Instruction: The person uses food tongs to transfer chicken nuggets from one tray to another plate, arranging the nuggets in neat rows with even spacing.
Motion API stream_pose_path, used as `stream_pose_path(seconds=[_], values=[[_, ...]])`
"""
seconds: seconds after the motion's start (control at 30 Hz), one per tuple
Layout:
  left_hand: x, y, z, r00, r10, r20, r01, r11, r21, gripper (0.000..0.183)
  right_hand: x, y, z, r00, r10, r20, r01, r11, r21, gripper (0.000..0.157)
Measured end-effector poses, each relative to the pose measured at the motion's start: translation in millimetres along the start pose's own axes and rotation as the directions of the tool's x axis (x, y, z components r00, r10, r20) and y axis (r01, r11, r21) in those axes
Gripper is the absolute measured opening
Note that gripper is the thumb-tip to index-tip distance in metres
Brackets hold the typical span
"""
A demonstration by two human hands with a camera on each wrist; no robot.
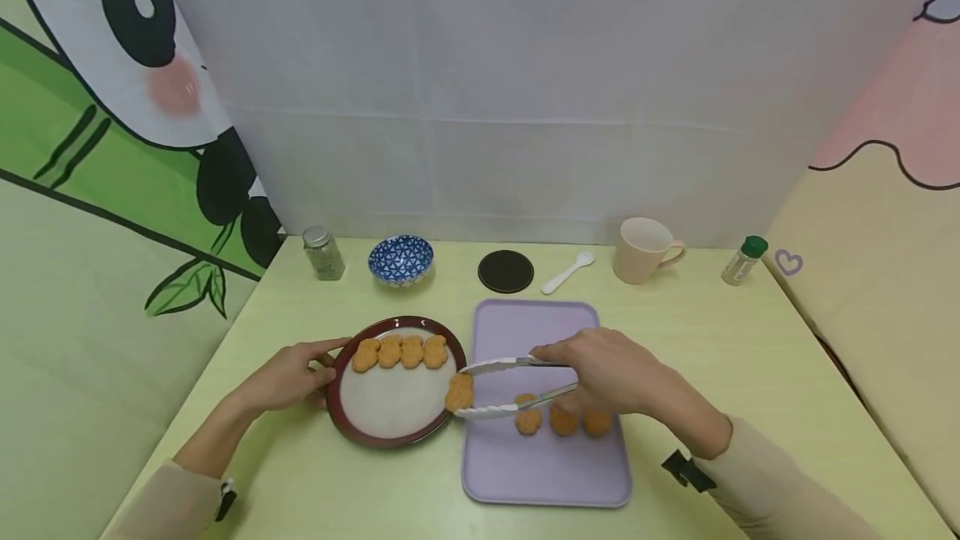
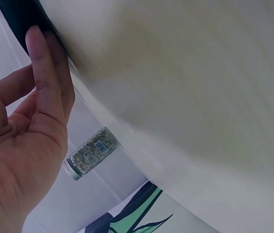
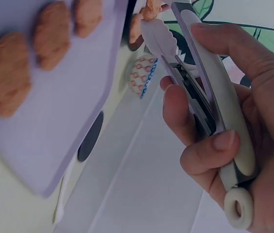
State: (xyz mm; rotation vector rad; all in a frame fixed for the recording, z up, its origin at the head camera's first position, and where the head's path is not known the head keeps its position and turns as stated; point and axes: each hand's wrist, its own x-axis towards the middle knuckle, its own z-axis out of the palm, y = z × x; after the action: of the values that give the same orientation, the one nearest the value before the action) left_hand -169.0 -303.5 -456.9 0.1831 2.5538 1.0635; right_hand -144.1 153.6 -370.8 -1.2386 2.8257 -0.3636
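Note:
My left hand (image 1: 281, 377) holds the left rim of a round plate (image 1: 378, 442) with a brown edge and pale middle; in the left wrist view its fingers (image 2: 47, 73) meet the dark rim. Several golden-brown breaded nuggets (image 1: 412, 352) stand in a row along the plate's far side. My right hand (image 1: 611, 369) grips a pair of tongs (image 3: 219, 92) with white scalloped tips. Between those tips, over the plate's right rim, is another nugget (image 1: 460, 392). Three nuggets (image 1: 528, 421) lie on the lilac tray (image 1: 547, 473), partly behind the tongs and right hand.
Along the back stand a glass herb jar (image 1: 324, 253), a blue-patterned bowl (image 1: 401, 260), a black round coaster (image 1: 506, 272), a white spoon (image 1: 567, 272), a pale pink mug (image 1: 641, 252) and a green-capped shaker (image 1: 745, 260). A white cloth (image 1: 525, 90) hangs behind the table.

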Motion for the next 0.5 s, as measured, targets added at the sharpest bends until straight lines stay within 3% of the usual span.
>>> stream_pose_path(seconds=[0.3,0.5], values=[[-0.2,-2.4,-2.2,1.0,-0.006,-0.001,0.006,1.0,0.008,0.054,75.4,-35.4,22.2,0.994,-0.092,0.067,0.091,0.996,0.01,0.056],[0.8,-2.1,-0.4,1.0,0.01,0.012,-0.01,1.0,0.005,0.053,104.9,-54.0,38.5,0.99,-0.114,0.086,0.114,0.993,0.002,0.043]])
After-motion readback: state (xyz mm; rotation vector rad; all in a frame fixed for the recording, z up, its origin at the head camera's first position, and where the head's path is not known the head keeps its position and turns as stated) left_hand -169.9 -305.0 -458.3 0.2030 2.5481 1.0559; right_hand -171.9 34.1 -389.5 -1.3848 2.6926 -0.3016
